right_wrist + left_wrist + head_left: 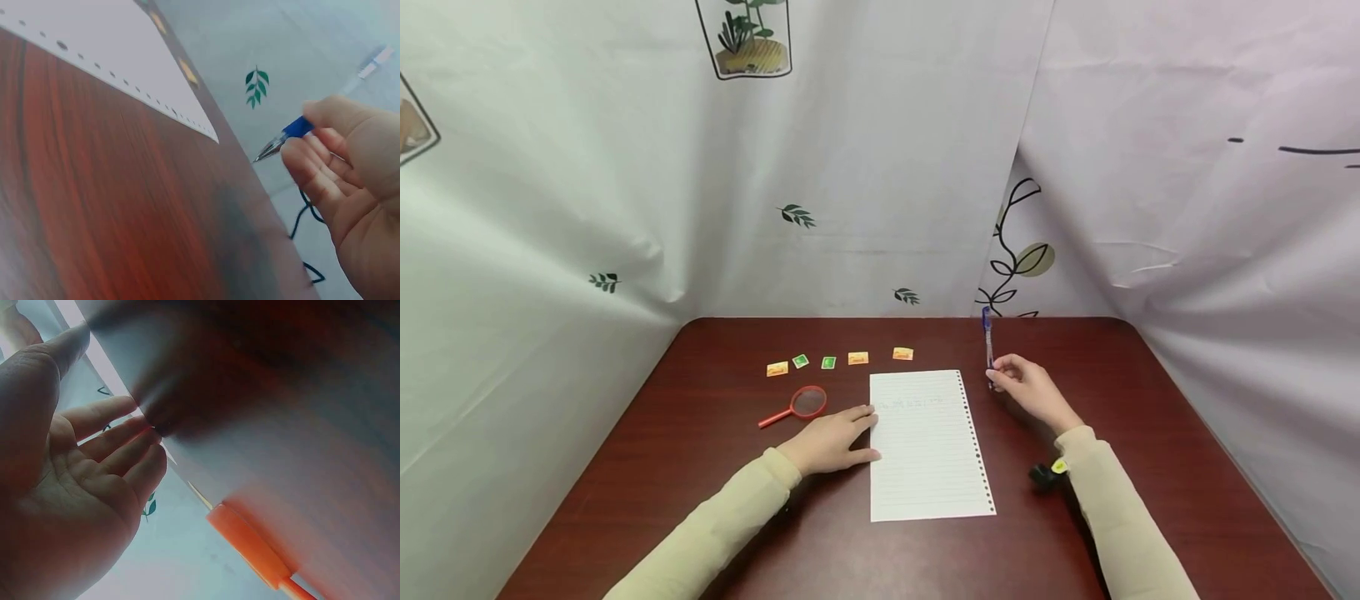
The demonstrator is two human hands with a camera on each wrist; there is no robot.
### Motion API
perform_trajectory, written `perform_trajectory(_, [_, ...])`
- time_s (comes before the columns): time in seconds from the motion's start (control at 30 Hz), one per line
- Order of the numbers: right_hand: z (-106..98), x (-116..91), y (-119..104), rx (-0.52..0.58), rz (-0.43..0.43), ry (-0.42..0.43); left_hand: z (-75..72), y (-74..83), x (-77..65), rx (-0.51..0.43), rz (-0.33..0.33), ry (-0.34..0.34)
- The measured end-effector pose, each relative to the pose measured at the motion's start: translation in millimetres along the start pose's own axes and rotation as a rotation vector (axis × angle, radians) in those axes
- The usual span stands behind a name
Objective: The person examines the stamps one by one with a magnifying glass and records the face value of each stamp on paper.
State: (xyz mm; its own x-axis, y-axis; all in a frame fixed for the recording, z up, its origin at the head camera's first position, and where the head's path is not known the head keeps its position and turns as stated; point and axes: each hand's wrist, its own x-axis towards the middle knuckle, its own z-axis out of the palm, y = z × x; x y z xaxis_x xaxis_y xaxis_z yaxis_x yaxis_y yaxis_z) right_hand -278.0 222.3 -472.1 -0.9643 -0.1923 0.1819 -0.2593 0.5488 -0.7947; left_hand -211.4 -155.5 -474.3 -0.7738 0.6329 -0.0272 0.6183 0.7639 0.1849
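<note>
A lined white sheet of paper (925,467) with punched holes down its right side lies on the dark red table (940,558). Faint writing runs across one line near its top. My left hand (835,439) rests at the paper's left edge, fingers extended and fingertips on the margin. To the right of the sheet, my right hand (1028,387) pinches a blue pen (988,342) near its tip between thumb and fingers. The pen stands nearly upright in the head view; its bare metal point (270,150) shows in the right wrist view.
A red magnifying glass (792,407) lies left of the paper, near my left hand. Behind sit several small cards, including a yellow-orange card (902,353) and a green card (828,362). A black object (1043,477) lies beside the right sleeve. A white curtain (880,167) backs the table.
</note>
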Motion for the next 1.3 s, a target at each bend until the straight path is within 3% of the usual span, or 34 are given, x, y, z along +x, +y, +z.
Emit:
perform_trajectory(0.3, [24.9,3.9,-8.0,0.314,0.048,0.077,0.8,0.0,0.2,0.003,0.001,0.009])
perform_trajectory(0.43, [34.7,3.8,-9.6,0.399,0.069,0.078,1.3,0.8,0.0,0.001,0.006,0.014])
perform_trajectory(0.63, [47.5,1.1,-9.4,0.350,0.097,0.084,1.6,2.0,-0.7,-0.003,0.004,0.009])
perform_trajectory(0.73, [47.9,-3.2,-21.3,0.323,0.098,0.072,1.1,2.2,-0.7,-0.006,0.005,0.012])
perform_trajectory(0.87, [51.8,-2.7,-20.5,0.290,0.103,0.065,0.7,1.4,-0.3,0.000,0.011,0.015])
perform_trajectory(0.93, [57.0,0.9,-9.5,0.263,0.093,0.068,0.1,1.3,-0.4,0.001,0.014,0.015])
perform_trajectory(1.3, [61.8,-0.2,-8.5,0.168,0.106,0.058,0.1,1.6,0.8,-0.003,0.008,0.009])
